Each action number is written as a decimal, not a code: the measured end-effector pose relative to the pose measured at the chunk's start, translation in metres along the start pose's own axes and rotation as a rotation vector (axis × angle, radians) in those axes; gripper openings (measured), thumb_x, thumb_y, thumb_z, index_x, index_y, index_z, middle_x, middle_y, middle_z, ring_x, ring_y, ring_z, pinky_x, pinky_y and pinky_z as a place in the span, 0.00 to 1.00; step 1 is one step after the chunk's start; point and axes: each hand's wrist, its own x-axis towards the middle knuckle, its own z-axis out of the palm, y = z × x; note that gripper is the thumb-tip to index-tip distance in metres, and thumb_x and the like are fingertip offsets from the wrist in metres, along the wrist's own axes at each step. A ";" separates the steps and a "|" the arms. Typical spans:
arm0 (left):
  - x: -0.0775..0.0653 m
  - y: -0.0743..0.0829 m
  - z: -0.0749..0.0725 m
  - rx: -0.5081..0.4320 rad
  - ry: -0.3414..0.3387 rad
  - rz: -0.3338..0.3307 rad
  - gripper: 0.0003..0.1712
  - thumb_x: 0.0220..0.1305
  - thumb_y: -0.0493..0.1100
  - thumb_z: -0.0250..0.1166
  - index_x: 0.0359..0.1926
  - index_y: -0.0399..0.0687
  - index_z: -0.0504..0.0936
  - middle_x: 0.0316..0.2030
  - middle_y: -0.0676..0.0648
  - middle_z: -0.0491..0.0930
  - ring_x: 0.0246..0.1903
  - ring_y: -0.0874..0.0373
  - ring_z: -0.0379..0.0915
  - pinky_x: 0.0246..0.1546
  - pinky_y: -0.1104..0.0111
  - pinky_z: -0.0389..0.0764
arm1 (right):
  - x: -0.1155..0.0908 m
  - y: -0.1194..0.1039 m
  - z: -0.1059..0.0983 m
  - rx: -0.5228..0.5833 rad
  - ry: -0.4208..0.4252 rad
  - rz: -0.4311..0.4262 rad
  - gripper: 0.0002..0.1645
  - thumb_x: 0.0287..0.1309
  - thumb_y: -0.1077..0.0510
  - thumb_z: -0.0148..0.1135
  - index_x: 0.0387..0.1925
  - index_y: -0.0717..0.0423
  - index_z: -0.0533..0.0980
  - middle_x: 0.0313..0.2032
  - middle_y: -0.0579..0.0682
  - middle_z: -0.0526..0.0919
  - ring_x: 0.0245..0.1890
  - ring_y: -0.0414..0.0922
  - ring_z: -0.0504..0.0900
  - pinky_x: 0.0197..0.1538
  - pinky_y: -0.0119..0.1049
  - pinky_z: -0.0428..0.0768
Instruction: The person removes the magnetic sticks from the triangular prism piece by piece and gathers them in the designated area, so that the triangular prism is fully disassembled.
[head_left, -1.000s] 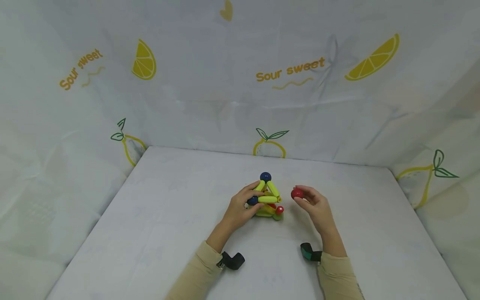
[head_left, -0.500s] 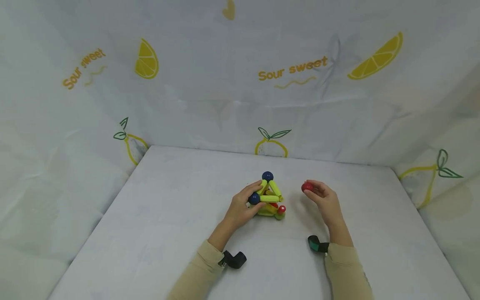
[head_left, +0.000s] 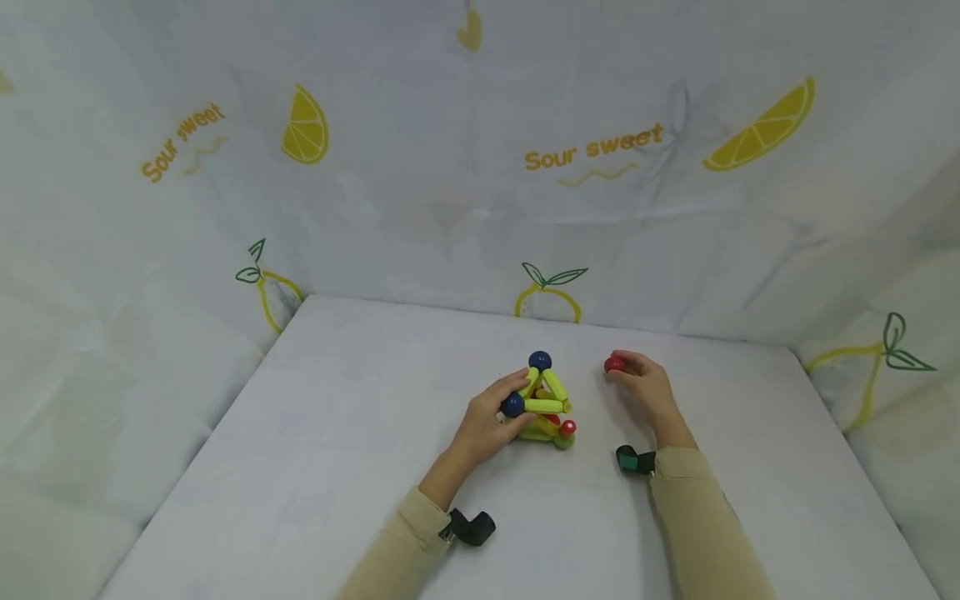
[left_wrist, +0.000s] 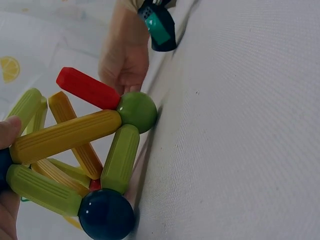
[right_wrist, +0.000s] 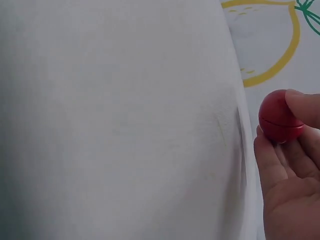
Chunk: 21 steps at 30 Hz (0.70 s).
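A small frame of magnetic rods and balls (head_left: 544,407) stands on the table, its yellow and lime rods meeting at coloured balls. My left hand (head_left: 483,421) grips it from the left, thumb and fingers around the dark blue ball (head_left: 513,405) on that side. Another blue ball (head_left: 540,361) tops the frame. A short red rod (left_wrist: 87,87) sticks out from a green ball (left_wrist: 137,112) at its lower right corner. To the right of the frame and apart from it, my right hand (head_left: 651,396) pinches a red ball (right_wrist: 280,117) between thumb and fingertips.
A white cloth covers the table (head_left: 360,400). Behind it hangs a white curtain (head_left: 420,167) printed with lemons and lettering. Black wrist cameras (head_left: 472,528) are strapped below both hands.
My right hand has moved right and away from the frame, toward the back of the table, still with the red ball. The left hand keeps its grip on the frame.
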 end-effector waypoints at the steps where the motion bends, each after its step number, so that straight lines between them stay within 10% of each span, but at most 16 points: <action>1: 0.000 0.000 0.000 0.001 0.000 -0.001 0.28 0.57 0.40 0.69 0.57 0.36 0.73 0.63 0.42 0.71 0.62 0.52 0.68 0.61 0.70 0.70 | 0.003 0.001 0.001 -0.021 -0.003 0.000 0.30 0.62 0.60 0.59 0.64 0.61 0.66 0.64 0.63 0.68 0.65 0.56 0.66 0.66 0.51 0.65; 21: 0.000 0.000 0.000 0.012 -0.022 -0.024 0.28 0.59 0.43 0.68 0.58 0.38 0.72 0.64 0.44 0.69 0.64 0.55 0.66 0.62 0.71 0.68 | 0.011 0.007 0.001 -0.095 -0.039 0.024 0.34 0.63 0.59 0.56 0.68 0.60 0.60 0.68 0.62 0.61 0.70 0.59 0.57 0.70 0.55 0.58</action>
